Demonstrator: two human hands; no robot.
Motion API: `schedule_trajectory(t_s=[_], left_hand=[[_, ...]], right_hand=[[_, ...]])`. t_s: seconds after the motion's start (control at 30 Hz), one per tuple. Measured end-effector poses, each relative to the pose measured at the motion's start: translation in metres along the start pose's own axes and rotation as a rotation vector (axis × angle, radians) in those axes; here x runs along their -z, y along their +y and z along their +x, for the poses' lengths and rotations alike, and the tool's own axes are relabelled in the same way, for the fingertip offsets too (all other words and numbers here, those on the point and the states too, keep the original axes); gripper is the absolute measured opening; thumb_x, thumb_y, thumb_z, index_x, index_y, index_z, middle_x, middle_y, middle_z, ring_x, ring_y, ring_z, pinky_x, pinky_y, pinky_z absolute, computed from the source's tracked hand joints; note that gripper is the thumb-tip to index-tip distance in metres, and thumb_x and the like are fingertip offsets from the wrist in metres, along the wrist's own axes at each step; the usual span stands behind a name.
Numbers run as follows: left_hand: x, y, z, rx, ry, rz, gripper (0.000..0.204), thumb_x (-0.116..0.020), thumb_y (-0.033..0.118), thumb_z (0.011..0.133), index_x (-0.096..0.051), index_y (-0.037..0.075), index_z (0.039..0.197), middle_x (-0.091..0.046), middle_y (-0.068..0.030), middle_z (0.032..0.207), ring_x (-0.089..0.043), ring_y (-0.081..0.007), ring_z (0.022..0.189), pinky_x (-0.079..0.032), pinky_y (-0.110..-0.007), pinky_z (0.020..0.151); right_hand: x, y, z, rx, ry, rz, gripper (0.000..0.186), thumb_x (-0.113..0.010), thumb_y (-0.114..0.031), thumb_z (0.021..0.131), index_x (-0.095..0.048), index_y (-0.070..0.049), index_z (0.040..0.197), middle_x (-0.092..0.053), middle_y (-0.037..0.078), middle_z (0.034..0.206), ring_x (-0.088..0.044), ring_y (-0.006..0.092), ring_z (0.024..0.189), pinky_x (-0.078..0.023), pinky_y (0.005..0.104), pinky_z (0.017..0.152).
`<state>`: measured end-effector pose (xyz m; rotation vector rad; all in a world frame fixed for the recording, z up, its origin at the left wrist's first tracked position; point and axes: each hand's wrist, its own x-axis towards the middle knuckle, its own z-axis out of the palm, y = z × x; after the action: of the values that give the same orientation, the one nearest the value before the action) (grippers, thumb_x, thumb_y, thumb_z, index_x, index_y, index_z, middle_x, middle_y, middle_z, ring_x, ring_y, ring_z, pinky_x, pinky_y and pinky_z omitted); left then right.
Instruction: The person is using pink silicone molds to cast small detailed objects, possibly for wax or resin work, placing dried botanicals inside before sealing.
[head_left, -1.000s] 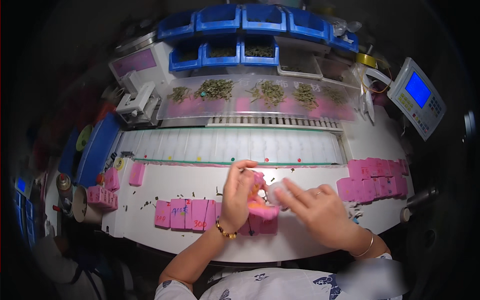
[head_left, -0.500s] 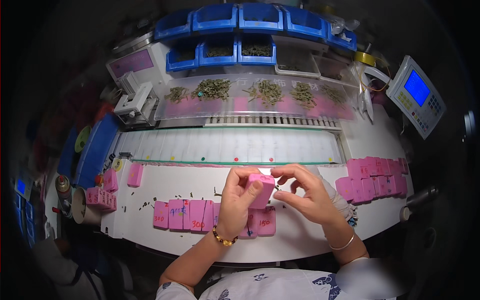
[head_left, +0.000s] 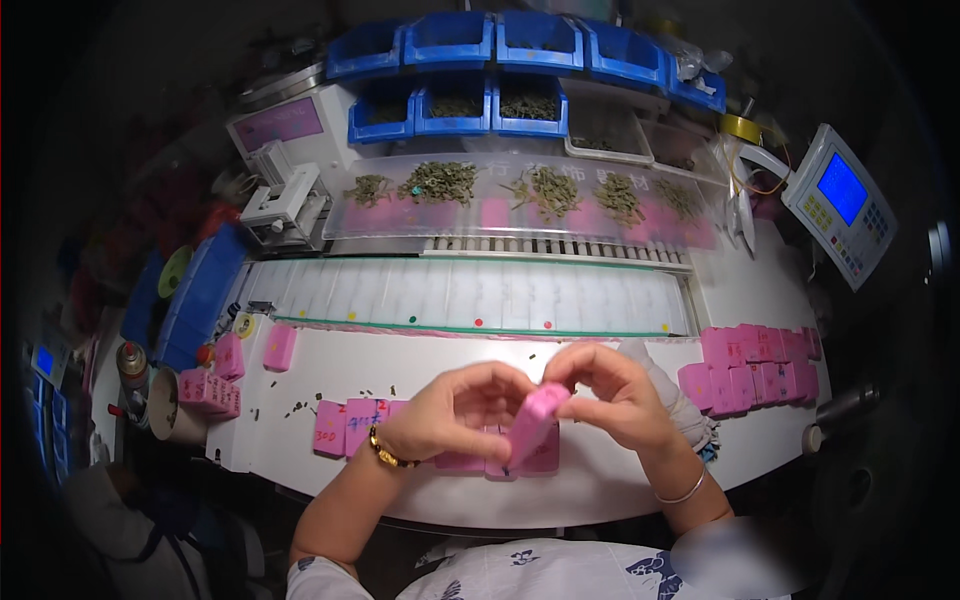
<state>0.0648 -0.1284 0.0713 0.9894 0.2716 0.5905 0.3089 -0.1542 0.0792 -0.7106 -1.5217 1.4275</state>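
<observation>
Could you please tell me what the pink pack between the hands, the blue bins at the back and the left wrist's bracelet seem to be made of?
Pink pack: perhaps card, foam or soft plastic; it looks evenly coloured and matte, but blur leaves this open.
Blue bins: probably glossy moulded plastic, judging by their uniform colour and smooth walls.
Bracelet: shiny, possibly metal, from its gold glints.

Bright light covers the white bench (head_left: 620, 490), while its surroundings lie near-black toward the curving fisheye rim. The blue display (head_left: 843, 188) glows; the held pink block (head_left: 534, 428) is slightly blurred.
</observation>
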Motion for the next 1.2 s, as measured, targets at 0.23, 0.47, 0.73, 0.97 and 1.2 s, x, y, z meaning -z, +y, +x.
schedule_trajectory(t_s=[0.23,0.47,0.73,0.97,1.2], left_hand=[[0.123,0.010,0.020,-0.090,1.070,1.149,0.041,-0.080,0.012,0.069,-0.062,0.004,0.105,-0.061,-0.0118,0.105,-0.061,-0.0239,0.099,-0.051,-0.035,0.087],[0.187,0.031,-0.013,-0.122,1.323,1.591,0.041,-0.076,0.028,0.077,-0.063,0.004,0.107,-0.061,-0.0174,0.111,-0.058,-0.0360,0.103,-0.047,-0.044,0.094],[0.162,0.018,-0.130,0.338,1.574,1.990,0.046,-0.076,0.031,0.079,-0.057,0.004,0.111,-0.060,-0.0175,0.111,-0.054,-0.0369,0.110,-0.044,-0.044,0.095],[0.138,0.017,-0.146,0.266,1.419,1.697,0.044,-0.079,0.023,0.075,-0.055,0.008,0.109,-0.060,-0.0147,0.106,-0.055,-0.0344,0.102,-0.045,-0.043,0.092],[0.030,0.002,-0.052,-0.267,0.808,0.810,0.067,-0.074,-0.003,0.077,-0.046,0.004,0.137,-0.054,-0.0085,0.116,-0.054,-0.0159,0.110,-0.052,-0.030,0.090]], right_hand=[[-0.009,0.008,0.006,0.078,0.197,-0.556,0.064,-0.078,-0.013,0.079,-0.050,-0.007,0.136,-0.050,0.011,0.130,-0.055,0.0202,0.108,-0.047,0.0308,0.083],[-0.012,0.020,0.007,0.071,0.272,-0.580,0.061,-0.078,-0.009,0.078,-0.053,-0.007,0.133,-0.051,0.010,0.129,-0.055,0.0192,0.108,-0.048,0.0298,0.079],[-0.013,0.019,0.006,0.039,0.255,-0.563,0.056,-0.078,-0.007,0.077,-0.056,-0.008,0.128,-0.053,0.010,0.128,-0.055,0.0190,0.106,-0.048,0.0296,0.078],[-0.022,0.016,0.005,0.048,0.168,-0.539,0.054,-0.078,-0.008,0.078,-0.057,-0.009,0.128,-0.053,0.009,0.127,-0.056,0.0182,0.105,-0.049,0.0289,0.078],[-0.034,0.017,0.006,0.012,0.086,-0.445,0.060,-0.078,-0.011,0.079,-0.052,-0.008,0.133,-0.052,0.010,0.128,-0.057,0.0177,0.106,-0.050,0.0287,0.076]])
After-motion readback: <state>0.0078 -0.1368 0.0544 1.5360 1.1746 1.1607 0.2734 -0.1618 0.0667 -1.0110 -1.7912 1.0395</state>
